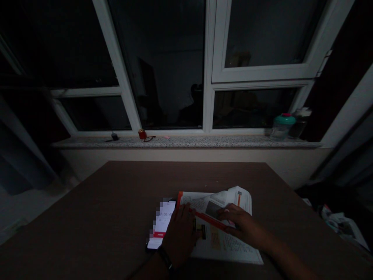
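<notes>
A printed paper sheet (pixel 224 249) with text, pictures and a red strip lies on the table, its upper part folded over and the far right corner curling up. My left hand (pixel 185 227) rests on the paper's left side with fingers stretched out flat. At the fold on the right, my right hand (pixel 241 223) has bent fingers closed on the paper's edge; a small pinkish bit shows by the fingertips, too dim to name. Beside my left hand lies a lit phone (pixel 161 223) showing a timer, partly covered by that hand.
The dark brown table (pixel 131 186) ends at a wall below a granite windowsill (pixel 186 143). On the sill stand a small red object (pixel 142 134), a dark little item (pixel 114 136) and a teal-lidded bottle (pixel 281 126). Crumpled papers (pixel 344 223) lie beyond the right edge.
</notes>
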`<state>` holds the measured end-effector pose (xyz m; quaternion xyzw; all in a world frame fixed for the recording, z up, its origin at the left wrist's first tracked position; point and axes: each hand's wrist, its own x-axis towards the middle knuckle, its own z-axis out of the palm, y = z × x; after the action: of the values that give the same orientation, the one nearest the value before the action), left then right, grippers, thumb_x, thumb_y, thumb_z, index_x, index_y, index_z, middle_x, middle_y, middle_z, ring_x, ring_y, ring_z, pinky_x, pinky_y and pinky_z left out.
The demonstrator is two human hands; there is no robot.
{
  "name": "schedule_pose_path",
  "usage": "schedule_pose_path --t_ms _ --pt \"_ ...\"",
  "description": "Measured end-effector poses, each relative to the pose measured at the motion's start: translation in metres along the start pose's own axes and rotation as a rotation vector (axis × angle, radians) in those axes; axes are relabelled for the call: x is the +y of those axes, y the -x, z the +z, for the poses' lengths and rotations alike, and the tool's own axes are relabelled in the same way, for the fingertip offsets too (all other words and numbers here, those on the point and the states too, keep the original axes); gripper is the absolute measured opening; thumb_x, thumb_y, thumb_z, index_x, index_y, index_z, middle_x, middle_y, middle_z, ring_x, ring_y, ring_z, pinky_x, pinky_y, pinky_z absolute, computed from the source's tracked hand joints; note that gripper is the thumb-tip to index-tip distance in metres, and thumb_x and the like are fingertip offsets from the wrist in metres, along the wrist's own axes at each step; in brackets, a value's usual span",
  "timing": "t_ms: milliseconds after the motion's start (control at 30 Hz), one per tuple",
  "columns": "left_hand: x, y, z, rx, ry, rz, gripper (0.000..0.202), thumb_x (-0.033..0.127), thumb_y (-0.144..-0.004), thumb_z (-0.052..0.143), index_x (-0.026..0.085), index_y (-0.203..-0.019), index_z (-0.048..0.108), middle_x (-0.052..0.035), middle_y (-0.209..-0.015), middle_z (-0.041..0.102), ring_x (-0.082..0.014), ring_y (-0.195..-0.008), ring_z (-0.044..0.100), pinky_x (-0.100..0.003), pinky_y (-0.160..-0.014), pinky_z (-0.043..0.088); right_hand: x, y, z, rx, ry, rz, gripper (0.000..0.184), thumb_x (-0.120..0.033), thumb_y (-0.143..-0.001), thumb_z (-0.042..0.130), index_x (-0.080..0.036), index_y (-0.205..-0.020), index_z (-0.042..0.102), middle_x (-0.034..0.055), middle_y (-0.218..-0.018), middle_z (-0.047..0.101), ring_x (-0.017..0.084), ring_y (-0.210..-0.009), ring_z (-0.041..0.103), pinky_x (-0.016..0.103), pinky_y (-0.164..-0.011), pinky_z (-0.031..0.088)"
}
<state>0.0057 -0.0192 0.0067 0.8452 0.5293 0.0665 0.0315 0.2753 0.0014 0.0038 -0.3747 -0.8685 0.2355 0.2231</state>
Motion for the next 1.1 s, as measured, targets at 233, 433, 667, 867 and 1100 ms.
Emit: schedule_pose_path --t_ms 233,433,667,867,1100 --pt "0.002 -0.001 -0.008 -0.017 -0.019 -0.012 0.057 0.028 -0.087 0.064 0.012 -0.139 0.046 -0.0166 -0.149 0.040 -0.0328 -0.138 0.033 -0.051 -0.113 0.027 0.000 0.000 0.001 0.012 -0.008 -0.005 0.022 -0.026 -0.092 0.060 -0.028 -0.113 0.064 0.0056 -0.122 0.063 0.023 -0.112 0.055 0.037 -0.095 0.046" --pt "0.002 -0.001 -0.009 -0.050 -0.045 -0.035 0.060 0.030 -0.088 0.063 0.012 -0.141 0.044 -0.0163 -0.151 0.037 -0.0315 -0.140 0.030 -0.050 -0.114 0.025 -0.001 0.000 0.001 0.011 -0.008 0.002 0.023 -0.029 -0.093 0.058 -0.028 -0.115 0.064 0.0064 -0.124 0.063 0.024 -0.113 0.055 0.039 -0.095 0.046" --pt "0.000 -0.001 -0.006 -0.053 -0.059 -0.062 0.060 0.029 -0.089 0.061 0.011 -0.143 0.042 -0.0174 -0.152 0.034 -0.0314 -0.142 0.028 -0.052 -0.114 0.024 -0.002 -0.001 0.001 0.011 0.003 0.001 0.022 -0.030 -0.094 0.058 -0.029 -0.116 0.064 0.0050 -0.121 0.064 0.023 -0.110 0.056 0.037 -0.093 0.047" --pt "-0.003 -0.004 0.001 -0.057 -0.055 -0.070 0.062 0.032 -0.090 0.059 0.011 -0.145 0.040 -0.0168 -0.153 0.032 -0.0321 -0.142 0.025 -0.054 -0.114 0.023 -0.001 -0.001 0.001 0.014 0.004 0.006 0.022 -0.029 -0.093 0.058 -0.029 -0.114 0.064 0.0050 -0.121 0.064 0.022 -0.108 0.057 0.037 -0.091 0.048" --pt "-0.003 -0.005 0.002 -0.047 -0.078 -0.081 0.060 0.033 -0.091 0.057 0.013 -0.145 0.041 -0.0160 -0.153 0.033 -0.0315 -0.142 0.028 -0.054 -0.113 0.025 -0.001 -0.001 0.000 0.013 0.003 0.011 0.020 -0.031 -0.093 0.058 -0.028 -0.112 0.065 0.0059 -0.123 0.063 0.023 -0.111 0.056 0.038 -0.093 0.048"
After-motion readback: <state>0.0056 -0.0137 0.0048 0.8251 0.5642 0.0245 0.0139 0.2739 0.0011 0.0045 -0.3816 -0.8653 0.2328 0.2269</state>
